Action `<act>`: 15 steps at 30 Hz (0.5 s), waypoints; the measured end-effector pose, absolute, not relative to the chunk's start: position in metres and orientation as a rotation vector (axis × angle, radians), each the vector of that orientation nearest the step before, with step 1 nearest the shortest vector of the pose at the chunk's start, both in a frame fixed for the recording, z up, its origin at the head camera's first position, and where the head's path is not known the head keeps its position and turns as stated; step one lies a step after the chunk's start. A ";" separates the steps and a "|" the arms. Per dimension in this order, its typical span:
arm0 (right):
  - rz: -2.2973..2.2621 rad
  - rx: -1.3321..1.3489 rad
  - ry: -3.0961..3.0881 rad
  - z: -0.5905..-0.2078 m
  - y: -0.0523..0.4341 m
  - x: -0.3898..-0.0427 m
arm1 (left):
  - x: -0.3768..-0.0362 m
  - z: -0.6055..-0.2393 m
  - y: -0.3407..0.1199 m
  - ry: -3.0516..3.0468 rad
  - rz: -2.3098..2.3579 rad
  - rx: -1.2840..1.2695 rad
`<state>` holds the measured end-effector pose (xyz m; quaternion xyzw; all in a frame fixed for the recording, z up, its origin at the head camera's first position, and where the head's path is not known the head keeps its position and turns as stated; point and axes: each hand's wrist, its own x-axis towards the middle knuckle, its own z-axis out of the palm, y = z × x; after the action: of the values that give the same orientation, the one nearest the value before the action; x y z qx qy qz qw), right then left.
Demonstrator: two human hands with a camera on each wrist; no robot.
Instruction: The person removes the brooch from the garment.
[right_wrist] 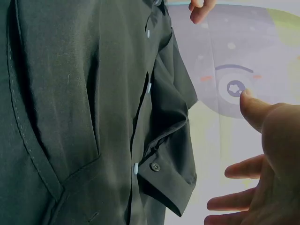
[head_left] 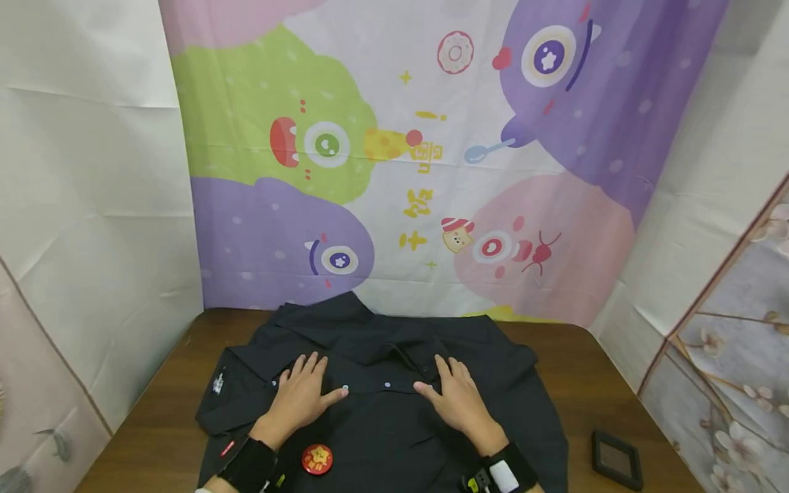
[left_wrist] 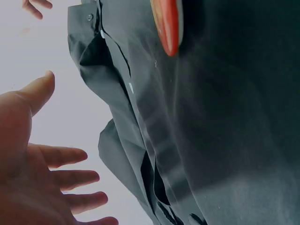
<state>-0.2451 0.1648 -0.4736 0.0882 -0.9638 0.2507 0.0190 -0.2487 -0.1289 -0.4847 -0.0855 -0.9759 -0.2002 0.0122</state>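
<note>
From the head view, the dark shirt lay spread flat along the near edge of the table, front up and buttoned, nothing folded yet as far as I could tell, with the left hand and right hand both flat on it, fingers spread, either side of the button placket. The left wrist view only added the red badge up close. The right wrist view showed the white buttons and a chest pocket seam.

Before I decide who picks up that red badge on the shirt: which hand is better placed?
Left hand: the red badge lies just beside its wrist; the right hand rests farther across the shirt.
</note>
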 end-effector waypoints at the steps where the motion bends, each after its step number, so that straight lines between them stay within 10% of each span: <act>1: 0.780 0.274 -2.993 -0.473 0.165 -0.245 | -0.249 -0.485 -0.129 -3.044 -0.628 -0.267; 15: 0.859 0.328 -2.958 -0.481 0.161 -0.247 | -0.252 -0.492 -0.133 -2.991 -0.697 -0.332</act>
<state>-0.2471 0.1610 -0.4814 0.1060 -0.9547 0.2773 0.0220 -0.2519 -0.1330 -0.4916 -0.1075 -0.9679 -0.2257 0.0262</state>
